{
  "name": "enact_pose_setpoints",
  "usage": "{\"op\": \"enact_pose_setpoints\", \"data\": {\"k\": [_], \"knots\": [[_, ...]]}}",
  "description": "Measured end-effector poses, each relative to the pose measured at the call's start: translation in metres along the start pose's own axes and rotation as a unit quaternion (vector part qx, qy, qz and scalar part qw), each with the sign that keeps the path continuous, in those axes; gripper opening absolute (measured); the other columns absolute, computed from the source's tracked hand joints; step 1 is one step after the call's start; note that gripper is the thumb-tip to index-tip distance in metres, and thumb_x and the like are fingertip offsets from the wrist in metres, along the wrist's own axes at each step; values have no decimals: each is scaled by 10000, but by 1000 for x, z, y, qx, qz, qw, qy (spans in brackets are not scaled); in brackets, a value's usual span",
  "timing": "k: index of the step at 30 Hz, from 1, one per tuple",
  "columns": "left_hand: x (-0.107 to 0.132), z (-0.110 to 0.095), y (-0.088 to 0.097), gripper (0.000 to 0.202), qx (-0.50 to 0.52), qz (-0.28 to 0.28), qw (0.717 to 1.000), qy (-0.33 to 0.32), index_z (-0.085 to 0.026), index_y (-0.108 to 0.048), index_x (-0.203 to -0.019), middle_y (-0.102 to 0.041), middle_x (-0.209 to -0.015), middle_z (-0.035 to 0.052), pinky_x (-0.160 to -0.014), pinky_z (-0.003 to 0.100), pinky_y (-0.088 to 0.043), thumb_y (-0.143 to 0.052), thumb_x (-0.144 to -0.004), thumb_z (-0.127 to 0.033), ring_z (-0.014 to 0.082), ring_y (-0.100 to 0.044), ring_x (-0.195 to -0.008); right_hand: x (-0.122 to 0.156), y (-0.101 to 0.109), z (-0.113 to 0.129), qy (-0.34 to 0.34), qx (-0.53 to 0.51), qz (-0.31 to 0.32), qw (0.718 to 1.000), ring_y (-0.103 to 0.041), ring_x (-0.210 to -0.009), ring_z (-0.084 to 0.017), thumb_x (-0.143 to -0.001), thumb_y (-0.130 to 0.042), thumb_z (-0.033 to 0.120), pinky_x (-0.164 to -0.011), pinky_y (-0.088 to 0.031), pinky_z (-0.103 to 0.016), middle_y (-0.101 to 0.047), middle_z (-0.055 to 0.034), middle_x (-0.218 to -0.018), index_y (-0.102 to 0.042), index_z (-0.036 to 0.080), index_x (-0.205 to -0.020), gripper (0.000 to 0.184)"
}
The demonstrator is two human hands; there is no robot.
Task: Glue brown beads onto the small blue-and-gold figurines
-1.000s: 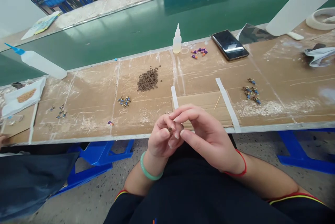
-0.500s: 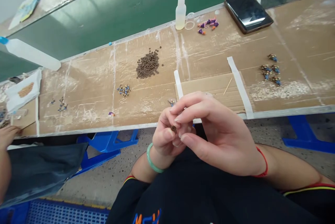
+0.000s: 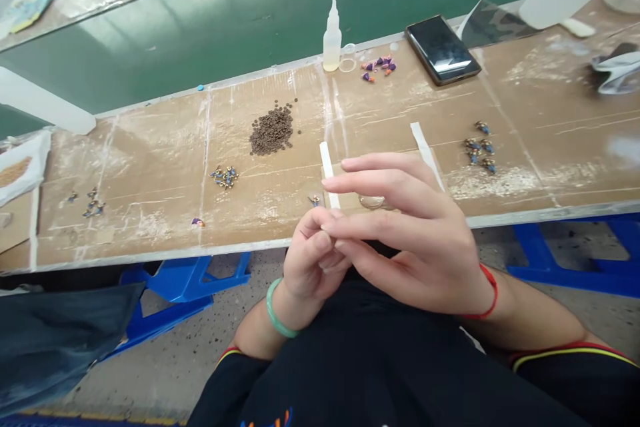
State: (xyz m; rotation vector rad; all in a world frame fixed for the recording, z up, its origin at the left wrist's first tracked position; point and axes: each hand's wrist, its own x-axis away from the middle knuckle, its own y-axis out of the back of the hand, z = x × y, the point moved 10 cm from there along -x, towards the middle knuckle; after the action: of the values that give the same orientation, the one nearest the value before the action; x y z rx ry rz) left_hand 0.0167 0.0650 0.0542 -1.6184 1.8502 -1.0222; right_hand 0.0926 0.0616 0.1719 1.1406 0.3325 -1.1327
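In front of my body, above the table's near edge, my two hands meet at the fingertips. My left hand, with a green bangle at its wrist, is closed in a pinch. From the right, my right hand brings thumb and index finger together against the left fingertips, its other fingers stretched out. Whatever sits in the pinch is hidden. Just beyond the hands lies a small blue-and-gold piece, beside a white tape strip. A pile of small brown discs lies farther off.
Blue-and-gold pieces lie in small groups, more pieces at right. Behind stand a dropper bottle, purple-and-orange pieces and a black phone. Blue stools are under the table. A co-worker's dark clothing shows at left.
The brown disc that showed at my left thumb is now covered by my right fingers. My right index finger has come down onto the left fingertips. The view has turned to the right.
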Motion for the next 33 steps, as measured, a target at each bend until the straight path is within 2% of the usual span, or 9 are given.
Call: {"op": "enact_pose_setpoints", "data": {"k": [3, 8, 11, 14, 17, 19, 25, 30, 33], "knots": [[-4, 3, 3, 364, 23, -25, 999, 24, -173, -569, -618, -184, -463, -115, -367, 133, -186, -860, -752, -346, 18, -109, -409, 3, 1, -7, 26, 57, -16, 998, -599, -1257, -282, -926, -640, 158, -1024, -546, -503, -702, -52, -1235, -686, 241, -947, 97], [-8, 10, 13, 319, 61, -75, 994, 43, -125, -620, -653, -457, -567, -81, -378, 76, -279, -876, -727, -301, -20, -175, -421, 7, -3, -23, 35, 57, -20, 998, -587, -1267, -289, -918, -681, 148, -1043, -526, -512, -710, -63, -1221, -710, 225, -951, 88], [-10, 14, 13, 312, 85, -75, 992, 54, -116, -626, -663, -486, -587, -76, -380, 57, -302, -871, -743, -293, -31, -188, -414, 8, -3, -30, 4, 17, -25, 1000, -586, -1266, -284, -906, -710, 138, -1058, -518, -506, -715, -65, -1198, -720, 224, -935, 91], [-10, 15, 10, 321, 78, -58, 993, 63, -124, -598, -635, -413, -544, -91, -382, 52, -308, -836, -785, -277, -23, -171, -406, 10, -3, -34, -44, -23, -30, 998, -584, -1267, -276, -900, -696, 123, -1050, -528, -501, -708, -56, -1203, -713, 236, -903, 115], [-10, 16, 6, 340, 73, -30, 994, 77, -127, -604, -641, -374, -514, -104, -369, 58, -280, -880, -734, -304, -20, -153, -401, 11, -4, -35, -69, -47, -29, 996, -568, -1281, -281, -901, -676, 136, -1017, -556, -491, -686, -58, -1246, -720, 242, -895, 115], [-10, 17, 5, 370, 61, -18, 995, 81, -127, -602, -639, -386, -507, -99, -357, 71, -248, -900, -705, -337, -18, -157, -396, 12, -2, -32, -62, -41, -34, 997, -559, -1289, -290, -903, -667, 144, -1020, -556, -497, -675, -62, -1267, -727, 241, -905, 113], [-13, 10, 5, 427, 13, 15, 998, 59, -134, -564, -585, -392, -467, -98, -348, 105, -215, -876, -740, -381, -26, -138, -362, 12, 3, -21, -9, 22, -49, 999, -560, -1300, -298, -897, -662, 153, -1074, -518, -517, -673, -52, -1279, -703, 265, -982, 146], [-12, 13, -3, 379, 18, 88, 990, 108, -147, -590, -613, -407, -440, -103, -342, 109, -190, -889, -726, -350, -31, -156, -333, 11, 0, -17, -4, -7, -9, 1000, -515, -1371, -299, -916, -622, 155, -1110, -505, -535, -637, -40, -1352, -664, 261, -960, 122], [-12, 11, -1, 388, -7, 94, 990, 108, -145, -586, -593, -483, -459, -74, -343, 113, -195, -903, -699, -341, -25, -220, -336, 10, -1, -17, -14, -19, 15, 1000, -479, -1415, -303, -933, -595, 149, -1131, -487, -554, -612, -42, -1393, -649, 262, -962, 128]]}}
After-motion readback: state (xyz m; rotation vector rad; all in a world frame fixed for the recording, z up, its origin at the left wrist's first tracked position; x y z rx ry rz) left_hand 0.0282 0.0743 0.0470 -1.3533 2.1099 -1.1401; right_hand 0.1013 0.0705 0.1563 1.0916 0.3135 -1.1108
